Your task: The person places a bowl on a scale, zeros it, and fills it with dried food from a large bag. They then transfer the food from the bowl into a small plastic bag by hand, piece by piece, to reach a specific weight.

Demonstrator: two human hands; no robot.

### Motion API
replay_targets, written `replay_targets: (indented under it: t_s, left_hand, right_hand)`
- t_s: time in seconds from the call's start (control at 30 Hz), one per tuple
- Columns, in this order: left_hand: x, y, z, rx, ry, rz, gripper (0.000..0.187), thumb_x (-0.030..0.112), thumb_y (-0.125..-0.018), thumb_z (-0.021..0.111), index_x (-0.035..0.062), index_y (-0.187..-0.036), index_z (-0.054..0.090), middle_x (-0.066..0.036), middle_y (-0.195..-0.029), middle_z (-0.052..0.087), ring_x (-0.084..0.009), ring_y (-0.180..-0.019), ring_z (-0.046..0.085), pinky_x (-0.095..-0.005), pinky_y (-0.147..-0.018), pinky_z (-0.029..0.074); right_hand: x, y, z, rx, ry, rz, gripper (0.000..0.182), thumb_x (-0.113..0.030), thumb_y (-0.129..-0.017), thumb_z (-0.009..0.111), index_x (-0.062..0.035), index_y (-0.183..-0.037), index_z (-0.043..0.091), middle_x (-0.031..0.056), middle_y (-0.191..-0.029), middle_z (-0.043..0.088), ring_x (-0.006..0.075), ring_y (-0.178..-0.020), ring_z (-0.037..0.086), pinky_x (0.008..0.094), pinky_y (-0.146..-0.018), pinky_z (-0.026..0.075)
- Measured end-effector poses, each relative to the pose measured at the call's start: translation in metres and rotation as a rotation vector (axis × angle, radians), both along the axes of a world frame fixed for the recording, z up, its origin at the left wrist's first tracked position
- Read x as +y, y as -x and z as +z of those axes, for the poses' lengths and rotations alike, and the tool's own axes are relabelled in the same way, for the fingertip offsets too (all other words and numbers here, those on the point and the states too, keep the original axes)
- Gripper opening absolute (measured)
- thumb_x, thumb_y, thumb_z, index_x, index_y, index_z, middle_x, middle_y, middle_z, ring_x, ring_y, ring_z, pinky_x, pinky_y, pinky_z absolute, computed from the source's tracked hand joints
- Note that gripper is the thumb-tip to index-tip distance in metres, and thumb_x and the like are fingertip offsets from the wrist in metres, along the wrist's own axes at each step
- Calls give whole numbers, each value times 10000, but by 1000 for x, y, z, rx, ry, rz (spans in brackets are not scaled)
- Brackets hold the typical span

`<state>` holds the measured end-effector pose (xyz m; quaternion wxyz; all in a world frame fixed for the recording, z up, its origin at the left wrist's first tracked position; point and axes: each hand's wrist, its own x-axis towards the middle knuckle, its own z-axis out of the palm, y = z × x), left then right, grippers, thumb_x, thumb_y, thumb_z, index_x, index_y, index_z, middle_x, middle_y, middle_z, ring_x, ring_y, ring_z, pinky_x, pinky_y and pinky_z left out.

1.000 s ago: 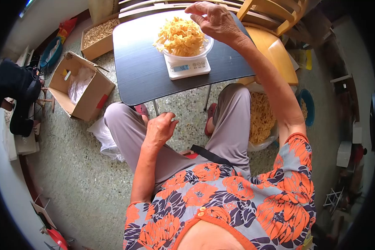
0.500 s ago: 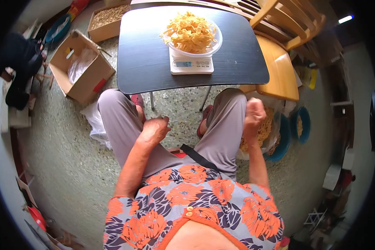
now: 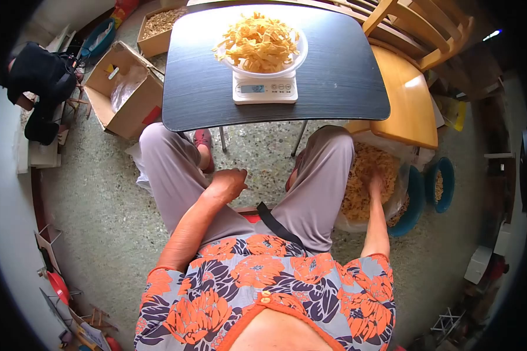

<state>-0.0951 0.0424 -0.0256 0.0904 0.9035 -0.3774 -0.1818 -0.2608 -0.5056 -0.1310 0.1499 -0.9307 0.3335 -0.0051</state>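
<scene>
My right hand [image 3: 376, 182] reaches down into a clear plastic bag [image 3: 357, 225] of yellowish dried strips [image 3: 362, 196] on the floor beside my right leg. Its fingertips are sunk among the pieces and cannot be made out. Over the inner side of my left thigh rests my left hand [image 3: 228, 183], its fingers loosely curled together with nothing seen in them. On the black table [image 3: 339, 88] in front, a white digital scale [image 3: 264, 90] bears a clear plastic bowl [image 3: 302, 52] heaped with dried yellow strips [image 3: 257, 44]. Digits show on its display, too blurred to read surely.
A wooden chair [image 3: 401, 88] stands right of the table. Blue basins [image 3: 414, 202] sit beyond the bag. To the left are an open cardboard box [image 3: 123, 105] with plastic inside and a carton of brown pieces [image 3: 161, 26]. A white plastic bag [image 3: 139, 167] lies by my left leg.
My right hand, a closed fist above my right knee before, has gone down into the bag of strips. My left hand has stayed over my left thigh. The view has shifted slightly.
</scene>
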Motion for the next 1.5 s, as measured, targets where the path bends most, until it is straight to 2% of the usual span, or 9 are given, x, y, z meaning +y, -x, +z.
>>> replay_targets:
  t_s: [0.27, 0.43, 0.57, 0.8, 0.9, 1.0, 1.03, 1.23, 1.5]
  left_hand:
    - [-1, -1, 5, 20, -31, -68, 332, 334, -890, 730, 43, -994, 609, -175, -862, 701, -342, -856, 713, -449, -727, 548]
    - [6, -8, -14, 106, -33, -49, 382, 283, -896, 712, -2, -1137, 629, -205, -953, 696, -390, -881, 699, -474, -747, 547]
    - [-8, -5, 23, 28, 55, -105, 299, 214, -875, 736, 19, -1059, 603, -221, -930, 687, -411, -875, 683, -499, -742, 536]
    - [-18, -5, 34, 17, -18, -136, 316, 222, -873, 740, 17, -1066, 597, -220, -925, 690, -415, -862, 685, -504, -730, 535]
    - [-9, -3, 15, 68, -16, -102, 316, 241, -871, 745, 9, -1026, 596, -224, -907, 691, -410, -848, 690, -501, -731, 538]
    - [0, -2, 2, 84, -4, -52, 329, 273, -864, 755, 19, -1011, 606, -201, -894, 693, -395, -841, 700, -485, -725, 547]
    - [1, -2, 3, 35, 14, -67, 336, 286, -862, 758, 23, -1009, 609, -191, -889, 693, -387, -830, 704, -479, -713, 551]
    - [-6, 0, 4, -27, -111, -94, 364, 381, -888, 726, 49, -990, 615, -138, -855, 692, -319, -775, 726, -442, -611, 543]
    - [-9, 1, 10, -59, -30, -91, 355, 375, -905, 711, 49, -989, 598, -138, -798, 669, -313, -733, 700, -432, -617, 533]
  right_hand:
    - [-11, 12, -61, -240, -8, 130, 501, -162, -850, 710, -53, -1332, 632, 209, -1136, 708, 392, -1058, 669, 483, -887, 524]
    - [-10, 19, -47, -127, -41, -211, 249, -242, -878, 671, -3, -831, 726, 251, -813, 694, 408, -702, 652, 505, -638, 485]
    - [-8, 29, -11, -426, -174, -291, 213, -205, -867, 712, -29, -977, 762, 176, -811, 717, 259, -730, 693, 426, -671, 514]
    - [37, 31, 12, -67, -233, -168, 500, -273, -857, 778, -89, -1308, 662, 202, -1116, 717, 343, -1029, 678, 450, -881, 531]
    - [47, 36, -31, 20, 212, 52, 409, -251, -871, 736, -70, -1233, 674, 216, -1092, 707, 389, -1016, 660, 478, -865, 522]
    - [38, 38, -50, 185, 87, -36, 235, -199, -837, 691, -64, -1026, 725, 206, -1020, 692, 412, -976, 654, 510, -839, 523]
    - [29, 53, -51, 1, 101, 106, 186, -177, -864, 649, -45, -978, 714, 203, -878, 698, 385, -758, 651, 504, -653, 489]
    - [7, 70, -30, -26, 87, 121, 216, -149, -878, 692, 4, -1026, 729, 208, -825, 657, 369, -770, 627, 462, -665, 476]
    - [-4, 64, 16, -364, -276, -376, 261, -184, -946, 746, 36, -1087, 741, 26, -757, 677, 87, -639, 576, 299, -550, 416]
